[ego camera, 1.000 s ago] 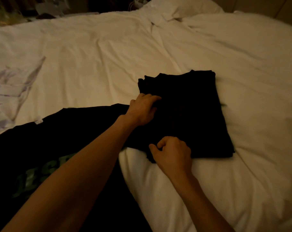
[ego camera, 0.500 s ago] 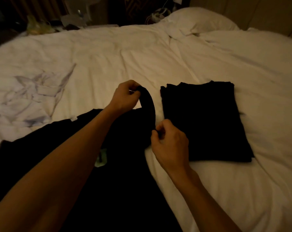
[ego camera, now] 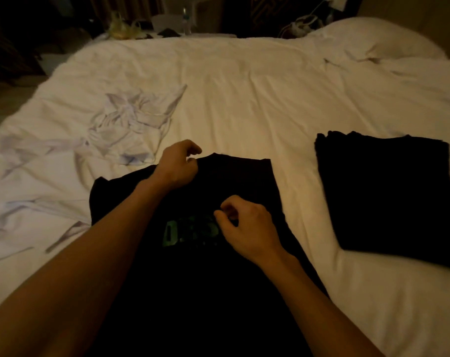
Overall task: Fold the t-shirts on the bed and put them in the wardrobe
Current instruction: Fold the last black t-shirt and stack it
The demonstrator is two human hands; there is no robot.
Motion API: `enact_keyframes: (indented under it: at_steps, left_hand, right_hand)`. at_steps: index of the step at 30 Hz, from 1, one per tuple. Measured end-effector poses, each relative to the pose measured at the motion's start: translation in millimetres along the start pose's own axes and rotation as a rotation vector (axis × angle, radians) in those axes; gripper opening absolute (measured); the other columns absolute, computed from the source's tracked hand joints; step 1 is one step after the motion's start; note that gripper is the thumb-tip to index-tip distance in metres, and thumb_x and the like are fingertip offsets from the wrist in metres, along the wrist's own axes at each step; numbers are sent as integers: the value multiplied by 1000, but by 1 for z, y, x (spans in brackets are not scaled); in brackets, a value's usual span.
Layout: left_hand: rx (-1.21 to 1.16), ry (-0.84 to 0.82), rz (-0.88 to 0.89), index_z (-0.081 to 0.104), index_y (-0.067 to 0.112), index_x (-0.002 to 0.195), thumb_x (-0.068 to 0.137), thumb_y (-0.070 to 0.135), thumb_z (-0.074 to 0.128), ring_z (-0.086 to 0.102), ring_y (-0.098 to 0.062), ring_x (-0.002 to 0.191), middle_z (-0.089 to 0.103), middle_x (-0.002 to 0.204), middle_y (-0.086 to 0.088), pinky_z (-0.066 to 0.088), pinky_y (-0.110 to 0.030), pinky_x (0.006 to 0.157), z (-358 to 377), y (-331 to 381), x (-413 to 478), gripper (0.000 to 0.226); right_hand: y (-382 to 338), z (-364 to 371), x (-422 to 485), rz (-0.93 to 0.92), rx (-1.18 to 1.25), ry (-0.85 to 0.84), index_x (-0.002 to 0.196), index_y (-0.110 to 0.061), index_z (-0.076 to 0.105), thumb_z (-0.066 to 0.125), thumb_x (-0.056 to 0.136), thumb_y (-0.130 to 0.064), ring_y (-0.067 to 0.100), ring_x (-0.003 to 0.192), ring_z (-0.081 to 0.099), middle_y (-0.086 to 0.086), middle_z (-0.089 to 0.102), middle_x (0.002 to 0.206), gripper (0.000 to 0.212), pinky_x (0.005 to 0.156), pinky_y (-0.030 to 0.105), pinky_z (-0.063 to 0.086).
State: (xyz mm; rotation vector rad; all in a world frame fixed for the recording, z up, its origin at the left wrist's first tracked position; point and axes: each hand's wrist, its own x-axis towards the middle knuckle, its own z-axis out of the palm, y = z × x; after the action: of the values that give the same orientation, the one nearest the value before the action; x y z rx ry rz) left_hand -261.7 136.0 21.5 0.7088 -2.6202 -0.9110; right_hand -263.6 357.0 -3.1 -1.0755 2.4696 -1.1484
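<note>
Item 1. Bed (ego camera: 244,99): white, creased cover, filling most of your view.

Item 2. Black t-shirt (ego camera: 244,181): spread flat at the near edge of the bed straight in front of you, collar at the far end, body running back under your forearms. Not yet folded.

Item 3. Folded black t-shirt (ego camera: 386,197): a neat rectangle on the cover to your right, apart from the spread shirt, with a strip of white sheet between them.

Item 4. White garment (ego camera: 131,124): crumpled on the cover to your left, just beyond the spread shirt's shoulder.

Item 5. Pillow (ego camera: 373,39): white, at the far right corner of the bed.

Item 6. Your left hand (ego camera: 178,167): at the collar edge of the spread shirt, fingers curled, forefinger and thumb close together. You cannot tell in this dim light whether cloth is pinched.

Item 7. Your right hand (ego camera: 247,228): over the shirt's chest, fingers curled, thumb and forefinger tips nearly meeting. Whether they hold fabric cannot be told.

Item 8. Green lettering (ego camera: 182,233): printed on the shirt's chest, its right end hidden by your right hand.
</note>
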Motion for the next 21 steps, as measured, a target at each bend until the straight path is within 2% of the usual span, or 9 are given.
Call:
enact_keyframes:
  at_steps: [3, 4, 6, 8, 9, 11, 13, 17, 21]
  left_hand:
    - [4, -81, 72, 63, 11, 127, 95, 13, 53, 59, -23, 120, 64, 128, -7, 39, -22, 96, 26, -3, -14, 34]
    - [16, -126, 111, 61, 12, 131, 97, 18, 54, 57, -24, 123, 62, 132, -8, 39, -25, 101, 38, -2, -18, 35]
    - [114, -239, 147, 50, 15, 142, 101, 33, 50, 44, -25, 138, 50, 147, -6, 35, -39, 114, 63, -4, -22, 45]
    - [290, -345, 114, 31, 19, 155, 103, 46, 38, 17, -21, 152, 26, 163, 0, 18, -51, 122, 84, -11, -21, 59]
    - [365, -371, 100, 23, 20, 157, 103, 51, 33, 7, -19, 153, 15, 166, 2, 11, -52, 122, 92, -16, -18, 63]
    - [465, -379, 104, 12, 21, 159, 103, 55, 25, -3, -17, 153, 4, 167, 4, 3, -50, 122, 104, -25, -15, 67]
    - [515, -366, 121, 7, 22, 160, 102, 57, 20, -8, -16, 153, -2, 167, 5, -1, -47, 122, 115, -33, -15, 69]
    - [529, -365, 105, 3, 24, 160, 102, 57, 18, -10, -15, 153, -6, 167, 6, -6, -46, 120, 124, -39, -16, 69]
    - [480, -406, 70, 4, 26, 160, 102, 56, 24, -9, -15, 153, -4, 167, 8, -7, -56, 118, 110, -26, -16, 68]
  right_hand:
    - [24, 4, 16, 12, -98, 92, 106, -25, 63, 53, 99, -27, 4, 87, 57, -7, 64, 100, 12, 78, 24, 49]
    - [33, 4, 24, 8, -137, 131, 111, -23, 63, 51, 100, -25, 7, 95, 57, -4, 64, 107, 17, 86, 26, 49]
    - [48, 5, 42, 12, -244, 144, 129, -18, 59, 47, 101, -27, 17, 123, 51, 4, 58, 133, 31, 106, 36, 43]
    - [61, 5, 59, 78, -451, -11, 149, -20, 39, 38, 104, -41, 25, 149, 21, 6, 30, 160, 50, 120, 49, 23]
    - [69, 6, 66, 123, -558, -120, 155, -23, 26, 32, 103, -50, 25, 153, 7, 4, 15, 165, 59, 122, 53, 13]
    - [87, 8, 77, 198, -680, -284, 159, -28, 8, 21, 99, -64, 24, 153, -8, 3, -3, 167, 71, 120, 56, 1]
    - [103, 13, 79, 213, -709, -330, 159, -31, 1, 16, 96, -70, 23, 153, -12, 2, -8, 167, 76, 120, 56, -2]
    - [113, 20, 79, 187, -720, -308, 159, -32, -1, 14, 95, -71, 23, 152, -13, 2, -9, 167, 76, 119, 54, -4]
    - [105, 10, 74, 168, -669, -271, 159, -30, 3, 22, 96, -70, 24, 153, -9, 1, -3, 167, 76, 121, 52, 2]
